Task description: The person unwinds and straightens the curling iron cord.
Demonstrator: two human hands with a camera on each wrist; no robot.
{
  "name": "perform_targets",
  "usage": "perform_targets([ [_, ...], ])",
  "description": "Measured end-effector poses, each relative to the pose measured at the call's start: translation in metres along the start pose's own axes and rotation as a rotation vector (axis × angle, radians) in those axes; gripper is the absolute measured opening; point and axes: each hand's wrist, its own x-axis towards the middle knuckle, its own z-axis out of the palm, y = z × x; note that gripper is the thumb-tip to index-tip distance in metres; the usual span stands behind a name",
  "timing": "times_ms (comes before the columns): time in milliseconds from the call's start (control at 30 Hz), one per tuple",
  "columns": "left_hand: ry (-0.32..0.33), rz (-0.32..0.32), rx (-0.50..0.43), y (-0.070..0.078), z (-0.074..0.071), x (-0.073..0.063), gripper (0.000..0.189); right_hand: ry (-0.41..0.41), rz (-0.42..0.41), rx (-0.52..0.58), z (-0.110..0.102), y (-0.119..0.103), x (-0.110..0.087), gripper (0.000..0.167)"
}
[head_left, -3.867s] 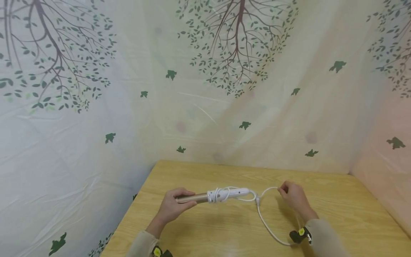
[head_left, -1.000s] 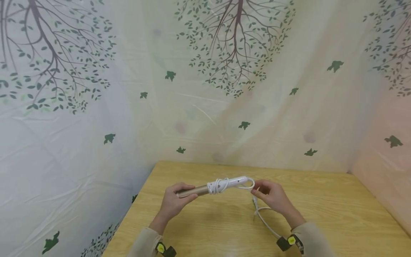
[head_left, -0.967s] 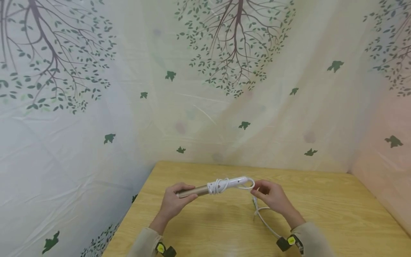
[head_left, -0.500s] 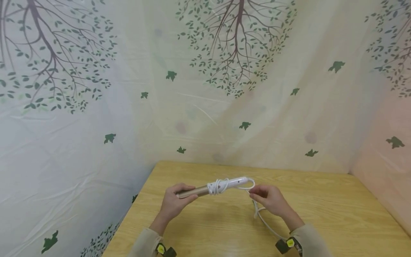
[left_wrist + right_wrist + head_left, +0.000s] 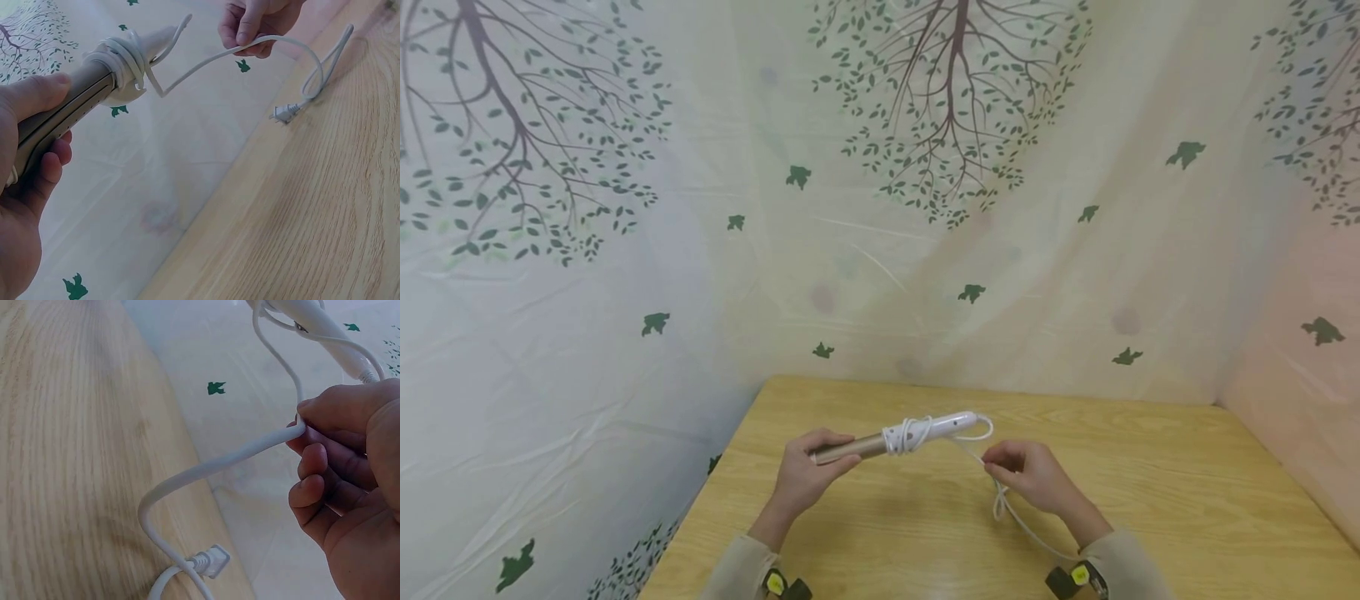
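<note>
My left hand (image 5: 803, 475) grips the gold-brown barrel of a hair straightener (image 5: 867, 447), held above the table and tilted slightly up to the right. White cord (image 5: 124, 59) is wound in several turns around the base of its white handle (image 5: 953, 424), and a small loop curves out from the handle's end. Between thumb and index finger, my right hand (image 5: 1033, 477) pinches the power cord (image 5: 231, 459) below and right of that handle. Beyond the pinch the cord droops in a bend, and its two-pin plug (image 5: 285, 113) hangs near the table.
Below both hands is a wood-grain table (image 5: 1187, 483). Pale curtains (image 5: 880, 275) printed with trees and green birds surround its back and sides. Dark wrist cameras (image 5: 1066, 581) sit at both sleeve cuffs.
Since the earliest frame, my right hand has come left from the far right and pinches the cord closer to the straightener. Lately it has dropped slightly, drawing a length of cord away from the handle.
</note>
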Motion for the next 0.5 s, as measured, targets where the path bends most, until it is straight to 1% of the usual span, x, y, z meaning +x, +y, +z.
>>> perform_targets([
  [133, 0.01, -0.005, -0.009, -0.001, 0.0, 0.0, 0.028, -0.066, 0.001, 0.028, 0.001, 0.003, -0.006, 0.01],
  [267, 0.019, -0.01, -0.005, -0.002, 0.0, 0.001, 0.027, -0.112, -0.048, 0.043, 0.003, 0.002, -0.011, 0.003],
  [333, 0.023, -0.016, -0.002, -0.001, 0.0, 0.001, 0.028, -0.123, -0.077, 0.041, 0.004, 0.002, -0.013, 0.004],
  [500, 0.028, -0.015, -0.005, -0.002, 0.0, 0.0, 0.028, -0.186, -0.13, 0.066, 0.004, 0.002, -0.017, 0.007],
])
